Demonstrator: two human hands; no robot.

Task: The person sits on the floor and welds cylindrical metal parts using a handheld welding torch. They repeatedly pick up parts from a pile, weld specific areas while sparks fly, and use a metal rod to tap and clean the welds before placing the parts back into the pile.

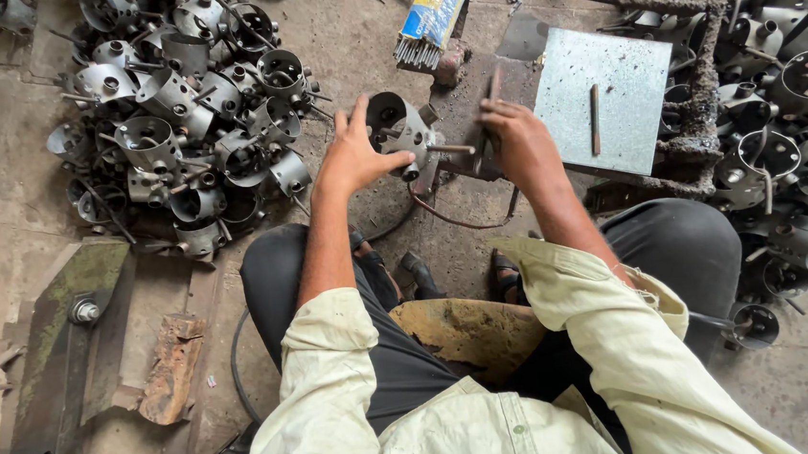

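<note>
My left hand point(352, 152) grips a grey round metal bracket part point(396, 127) with a short rod sticking out to the right, holding it on a small dark metal work block point(457, 107). My right hand point(514, 137) is closed around a thin dark rod-like tool point(490, 95) that stands over the block, close to the part's rod. Both sleeves are pale cream and my knees frame the work spot.
A big heap of similar metal parts point(183, 110) lies at upper left, another heap point(778, 101) at right. A grey steel plate point(605, 96) with a short rod on it sits right of the block. A blue-yellow pack of welding rods point(435, 8) lies above. Rusty scrap point(170, 370) sits lower left.
</note>
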